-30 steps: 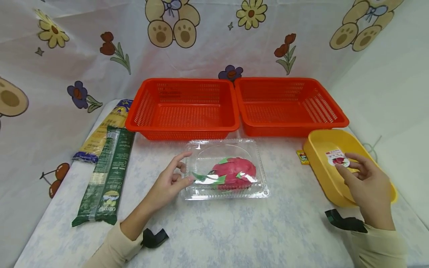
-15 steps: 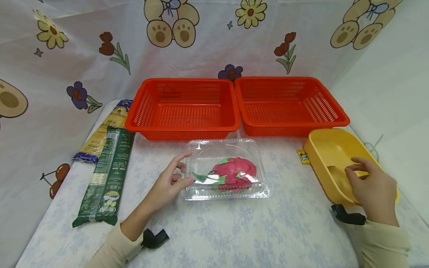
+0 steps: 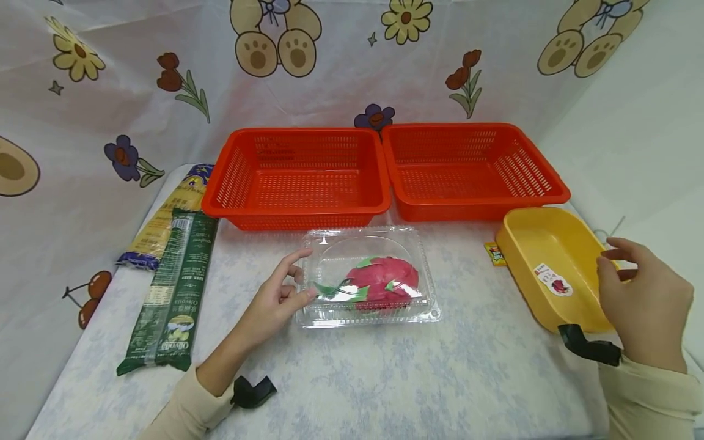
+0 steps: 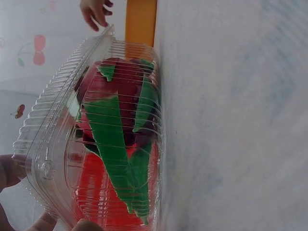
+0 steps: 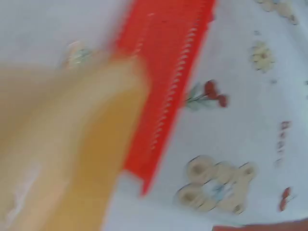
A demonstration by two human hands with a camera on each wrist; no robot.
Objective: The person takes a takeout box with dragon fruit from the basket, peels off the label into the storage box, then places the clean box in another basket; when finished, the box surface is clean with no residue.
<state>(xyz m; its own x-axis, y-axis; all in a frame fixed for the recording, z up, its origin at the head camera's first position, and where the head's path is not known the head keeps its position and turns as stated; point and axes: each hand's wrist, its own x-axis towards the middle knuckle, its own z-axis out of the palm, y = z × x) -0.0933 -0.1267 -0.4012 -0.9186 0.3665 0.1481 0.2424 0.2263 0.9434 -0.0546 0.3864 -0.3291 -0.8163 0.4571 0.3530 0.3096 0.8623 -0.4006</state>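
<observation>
A clear plastic clamshell box (image 3: 338,250), closed over a pink-and-green dragon fruit (image 3: 385,280), sits mid-table. My left hand (image 3: 277,290) rests at its left side, thumb and forefinger spread along the edge with the other fingers loosely bent. The left wrist view shows fingertips (image 4: 43,222) right at the box's rim. At the right, my right hand (image 3: 643,299) hovers by the right rim of a yellow tub (image 3: 577,244), fingers loosely curled around nothing. A white label (image 3: 554,280) with a dragon fruit picture lies inside the tub. The right wrist view is blurred.
Two red slotted baskets (image 3: 297,220) (image 3: 484,211) stand side by side at the back. A green spaghetti pack (image 3: 170,293) and a yellow-blue pack (image 3: 165,223) lie at the left. A small yellow packet (image 3: 495,254) lies beside the tub.
My right hand has let go of the label, which now lies in the tub, and has moved right toward the tub's rim. The left hand has stayed at the box.
</observation>
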